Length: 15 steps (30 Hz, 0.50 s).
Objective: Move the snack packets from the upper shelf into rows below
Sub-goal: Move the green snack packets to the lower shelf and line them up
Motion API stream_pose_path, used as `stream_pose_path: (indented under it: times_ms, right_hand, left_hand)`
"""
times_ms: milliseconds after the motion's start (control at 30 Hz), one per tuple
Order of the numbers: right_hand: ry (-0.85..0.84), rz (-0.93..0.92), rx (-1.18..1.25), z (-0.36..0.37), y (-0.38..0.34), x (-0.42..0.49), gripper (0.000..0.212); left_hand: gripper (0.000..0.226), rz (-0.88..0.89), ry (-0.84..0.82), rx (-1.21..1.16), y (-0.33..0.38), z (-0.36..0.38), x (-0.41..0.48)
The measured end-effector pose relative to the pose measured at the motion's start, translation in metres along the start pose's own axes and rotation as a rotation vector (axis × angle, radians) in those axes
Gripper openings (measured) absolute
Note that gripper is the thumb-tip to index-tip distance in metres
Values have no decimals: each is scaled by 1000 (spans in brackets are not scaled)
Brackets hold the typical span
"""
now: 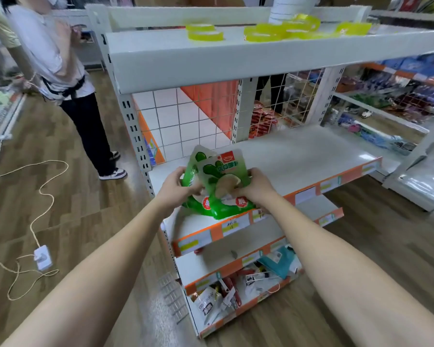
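- i am gripping two glossy green plastic snack packets (218, 176) with both hands, one overlapping the other, upright and tilting slightly left.
- my left hand (177, 187) is curling its fingers round the left edge of the pair, and my right hand (254, 187) is pinching the right edge.
- the packets are hanging over the front left corner of the wide white metal middle shelf (298, 156), just behind its orange and white price strip (236, 227); i cannot tell whether their bottom edges are touching it.
- i am judging this as the placing step: the pair is off the white upper shelf (211, 61) and not yet set in a row.
- the next move is calling for lowering them, separating the two, and setting them side by side from the left end (the film looks slippery, so they may slide or flop).
- more yellow-green packets (281, 31) are lying scattered on the upper shelf, so most of the job is looking undone.
- a white wire grid panel (186, 116) is closing the back of the middle shelf, limiting how deep a row can go.
- a person in a pale shirt and dark trousers (68, 71) is standing near the shelf's left end, and a cream cord with a white power strip (43, 257) is lying on the wooden floor; neither is blocking my reach.
- a jumble of small mixed packets (226, 294) is filling the lowest shelf.
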State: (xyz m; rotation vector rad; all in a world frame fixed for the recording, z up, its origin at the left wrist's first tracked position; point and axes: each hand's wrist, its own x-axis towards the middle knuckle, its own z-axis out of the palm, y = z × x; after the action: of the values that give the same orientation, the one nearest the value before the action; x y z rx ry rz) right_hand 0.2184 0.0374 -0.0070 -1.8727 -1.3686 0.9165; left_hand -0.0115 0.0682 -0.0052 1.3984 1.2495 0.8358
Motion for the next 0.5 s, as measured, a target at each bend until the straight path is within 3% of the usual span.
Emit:
stream_pose_path:
  times_ms: [133,300,500]
  right_hand:
    - [58,-66,222,-51,22,-25,53]
    - [230,-17,323,-139,87,-79,24]
    - [434,149,371,-238,178,-180,25]
  left_hand:
    - [54,41,-67,-164,20,42,0]
    - [42,79,-201,-186,45,135,-11]
    - [34,-94,-466,-394,51,267,-46]
